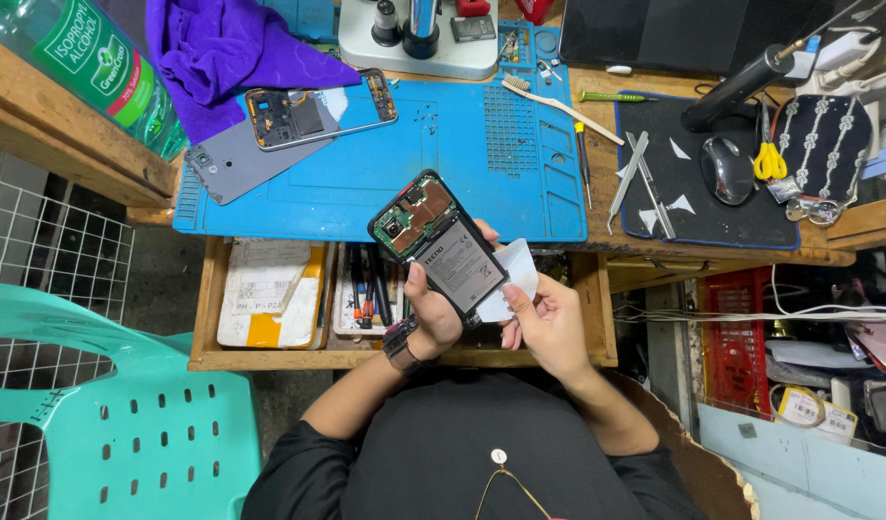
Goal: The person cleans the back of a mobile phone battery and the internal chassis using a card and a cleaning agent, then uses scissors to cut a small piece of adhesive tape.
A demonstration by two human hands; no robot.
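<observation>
A black short-sleeved top (482, 453) is worn, its sleeves ending above the elbows, so both forearms are left bare. A dark wristwatch (401, 344) with a wide band is strapped round the left wrist. A thin gold chain (508, 477) with a small round white pendant (499, 455) is hung at the chest.

Green-labelled bottle (87, 67) top left; yellow-white packet (270, 306), perhaps cardboard, in drawer

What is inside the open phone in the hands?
Inside the open phone: a black battery and a circuit board above it. Whatever lies under the battery is hidden.
</observation>
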